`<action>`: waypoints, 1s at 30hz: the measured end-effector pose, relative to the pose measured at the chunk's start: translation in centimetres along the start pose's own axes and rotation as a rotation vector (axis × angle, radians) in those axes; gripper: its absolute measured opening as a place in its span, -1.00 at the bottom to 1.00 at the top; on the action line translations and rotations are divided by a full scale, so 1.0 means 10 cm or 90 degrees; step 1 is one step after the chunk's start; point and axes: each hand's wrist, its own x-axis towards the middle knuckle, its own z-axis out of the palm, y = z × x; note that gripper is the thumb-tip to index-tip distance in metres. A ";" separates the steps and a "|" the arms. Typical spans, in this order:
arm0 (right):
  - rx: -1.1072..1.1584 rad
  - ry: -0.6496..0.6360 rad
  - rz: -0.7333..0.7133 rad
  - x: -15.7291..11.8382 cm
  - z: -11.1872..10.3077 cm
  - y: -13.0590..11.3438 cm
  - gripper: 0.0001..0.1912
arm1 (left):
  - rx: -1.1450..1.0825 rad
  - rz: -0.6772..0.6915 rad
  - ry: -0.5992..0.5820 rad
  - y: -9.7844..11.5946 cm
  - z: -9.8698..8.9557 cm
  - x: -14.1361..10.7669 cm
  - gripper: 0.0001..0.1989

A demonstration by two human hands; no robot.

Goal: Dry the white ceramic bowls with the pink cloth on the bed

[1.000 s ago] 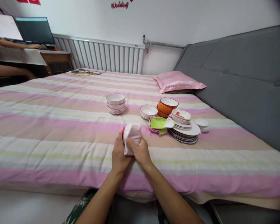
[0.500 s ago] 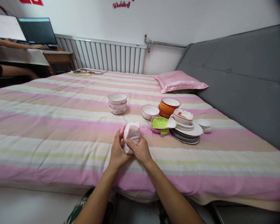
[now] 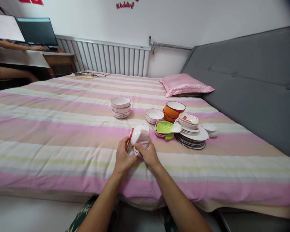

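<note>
White vessel, marked by a red band at its left end, is held tilted over the near part of the bed, and its right side is covered by a pale pink cloth. Far beyond and left of the left hand, a table with two monitors is reached over by another person's arm; the screen text cannot be read. Wide room to the left of that hand is given by striped bedspread. Straight ahead of it, three white bowls are stacked, their printed markings too small to be made out. The banded end is cupped by the left hand, half curled, its fingertips partly hidden. High on the wall ahead, "Wedding" can be read in red lettering. By the right hand, closed with its thumb pressed down, the cloth is gripped against the vessel. Both forearms are crossed by the bed's near edge. Just right of the right hand, past a narrow strip of bedspread, are set a single white bowl, a green spoon-shaped dish, orange bowls and stacked plates. Farther right, the room is bounded by a grey headboard.
</note>
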 end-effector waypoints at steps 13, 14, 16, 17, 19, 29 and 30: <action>0.190 0.024 0.055 0.02 -0.08 -0.20 -0.55 | 0.246 0.110 -0.026 0.24 -0.09 0.01 -0.47; 0.202 0.025 0.063 0.03 -0.11 -0.24 -0.55 | 0.244 0.133 -0.038 0.28 -0.09 0.00 -0.46; 0.210 0.030 0.080 0.05 -0.16 -0.30 -0.53 | 0.239 0.164 -0.050 0.34 -0.07 -0.02 -0.43; 0.209 0.030 0.087 0.07 -0.19 -0.31 -0.52 | 0.238 0.174 -0.055 0.36 -0.06 -0.03 -0.42; 0.212 0.027 0.093 0.09 -0.22 -0.32 -0.51 | 0.239 0.183 -0.061 0.37 -0.03 -0.04 -0.41; 0.211 -0.029 0.110 0.04 -0.14 -0.27 -0.55 | 0.284 0.168 -0.025 0.26 0.01 -0.01 -0.45; 0.198 -0.035 0.111 0.03 -0.13 -0.27 -0.55 | 0.283 0.164 -0.020 0.25 0.01 -0.01 -0.45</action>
